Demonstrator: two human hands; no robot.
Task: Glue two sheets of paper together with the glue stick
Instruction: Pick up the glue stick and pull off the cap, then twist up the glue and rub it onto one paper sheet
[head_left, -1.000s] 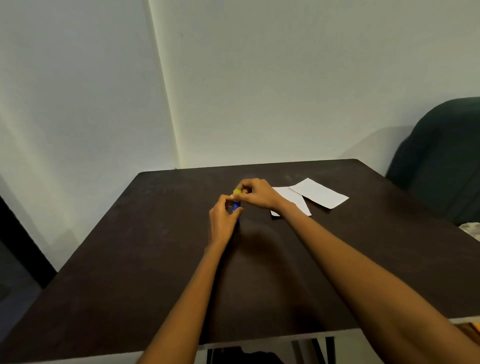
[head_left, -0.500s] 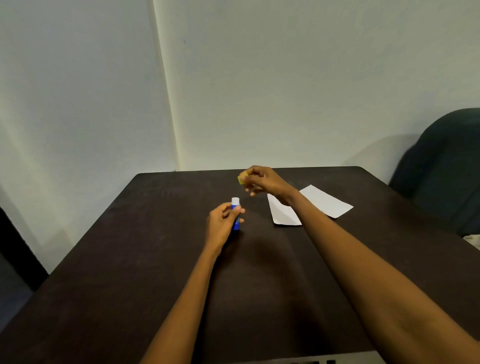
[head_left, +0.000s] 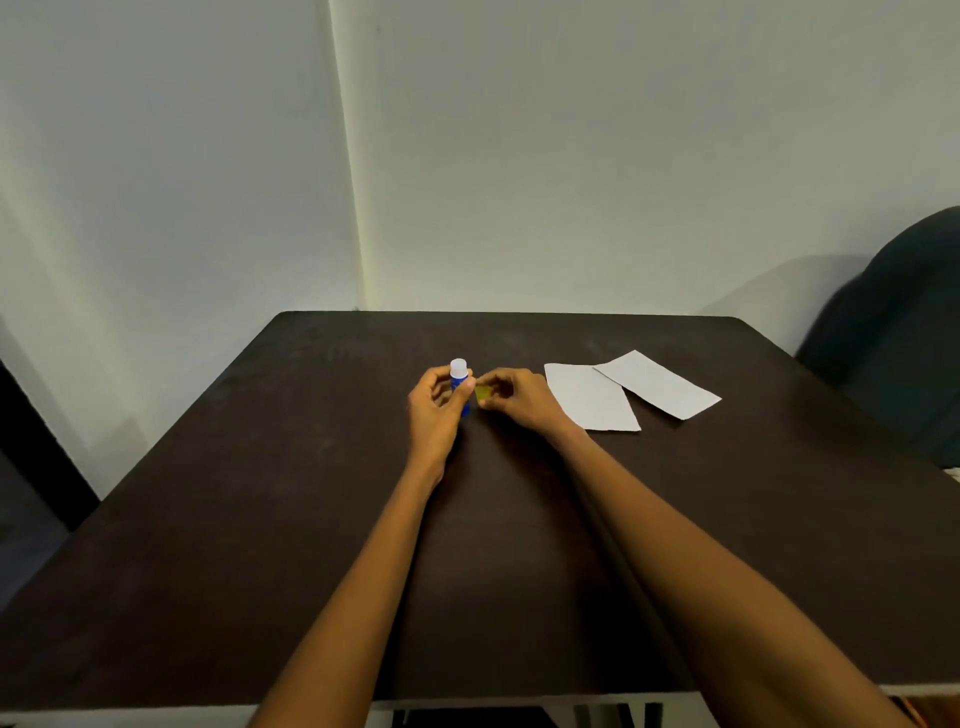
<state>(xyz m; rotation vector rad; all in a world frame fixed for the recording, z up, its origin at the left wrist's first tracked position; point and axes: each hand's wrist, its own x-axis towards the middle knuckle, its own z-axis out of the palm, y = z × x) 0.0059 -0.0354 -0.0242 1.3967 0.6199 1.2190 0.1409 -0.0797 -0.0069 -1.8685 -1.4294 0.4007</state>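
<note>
Your left hand (head_left: 435, 410) curls its fingers and thumb round the blue glue stick (head_left: 460, 385), holding it upright above the dark table (head_left: 260, 519), its white uncapped tip showing over your fingers. Just right of the glue stick, your right hand (head_left: 511, 397) pinches the yellow cap (head_left: 482, 395) between thumb and fingertips. Further right of the glue stick, two white paper sheets (head_left: 592, 397) (head_left: 657, 384) lie flat on the table, the far one overlapping the near one's corner.

The left hand (head_left: 435, 410) is hiding most of the blue glue stick (head_left: 459, 383). The right hand (head_left: 511, 397) is covering part of the yellow cap (head_left: 482, 395). The dark chair (head_left: 893, 353) is running off the right edge.
</note>
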